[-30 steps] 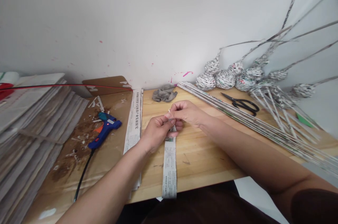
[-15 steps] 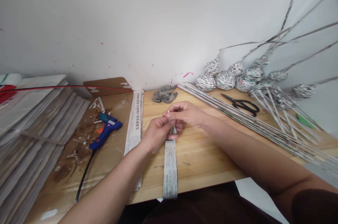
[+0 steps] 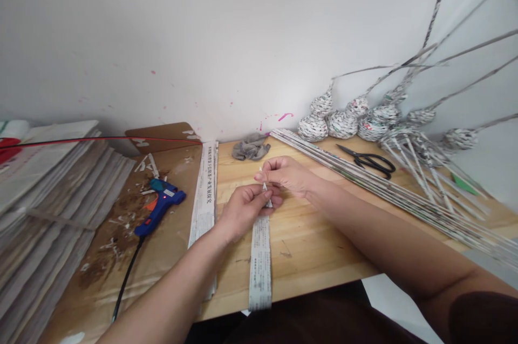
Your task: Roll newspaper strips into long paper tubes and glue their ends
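Observation:
A long newspaper strip [image 3: 260,263] lies on the wooden table, its near end hanging over the front edge. Its far end is folded to a narrow point between my hands. My left hand [image 3: 247,204] pinches the strip just below that point, thumb on top and fingers underneath. Close beside it, my right hand [image 3: 285,175] has thumb and forefinger pressed together on the thin tip of the strip. Part of the tip is hidden by the fingers.
Left of the strip stand a newspaper strip stack [image 3: 205,187], a blue glue gun [image 3: 159,206] and newspaper piles [image 3: 60,187]. A grey cloth [image 3: 251,147] lies behind. Rightward are rolled paper sticks [image 3: 356,179], black scissors [image 3: 370,161] and woven paper gourds [image 3: 342,123].
My hands have moved slightly apart, and the pointed paper tip now shows between them. The strip remains on the table; the view has shifted a little.

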`<state>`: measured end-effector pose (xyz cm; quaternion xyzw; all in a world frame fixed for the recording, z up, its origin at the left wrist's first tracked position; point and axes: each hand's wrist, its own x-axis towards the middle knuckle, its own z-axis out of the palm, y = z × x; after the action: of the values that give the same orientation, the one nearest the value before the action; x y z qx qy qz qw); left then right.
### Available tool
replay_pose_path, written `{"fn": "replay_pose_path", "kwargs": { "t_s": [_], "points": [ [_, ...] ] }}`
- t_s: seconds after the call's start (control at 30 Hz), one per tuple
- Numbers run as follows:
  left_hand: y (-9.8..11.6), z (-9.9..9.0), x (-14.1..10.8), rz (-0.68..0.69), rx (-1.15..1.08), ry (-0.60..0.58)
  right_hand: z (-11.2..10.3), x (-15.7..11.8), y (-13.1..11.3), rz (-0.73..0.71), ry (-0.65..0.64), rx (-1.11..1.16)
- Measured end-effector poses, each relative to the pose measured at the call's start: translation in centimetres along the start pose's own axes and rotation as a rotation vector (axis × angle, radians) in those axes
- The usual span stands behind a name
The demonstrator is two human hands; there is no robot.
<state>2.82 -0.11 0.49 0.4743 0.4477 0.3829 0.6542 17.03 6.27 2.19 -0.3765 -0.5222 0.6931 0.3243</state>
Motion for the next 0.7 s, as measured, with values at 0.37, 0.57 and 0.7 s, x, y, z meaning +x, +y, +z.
{"fn": "replay_pose_path", "kwargs": {
  "t_s": [0.37, 0.57, 0.7],
  "points": [
    [0.1, -0.4, 0.1, -0.026, -0.021, -0.024, -1.5, 0.4, 0.4, 0.023, -0.244, -0.046],
    [-0.3, -0.4, 0.2, -0.033, 0.041, -0.037, -0.8, 0.4, 0.3, 0.033, -0.118, 0.013],
    [-0.1, -0.4, 0.1, -0.017, 0.018, -0.047, -0.7, 0.2, 0.2, 0.005, -0.143, -0.015]
  ]
}}
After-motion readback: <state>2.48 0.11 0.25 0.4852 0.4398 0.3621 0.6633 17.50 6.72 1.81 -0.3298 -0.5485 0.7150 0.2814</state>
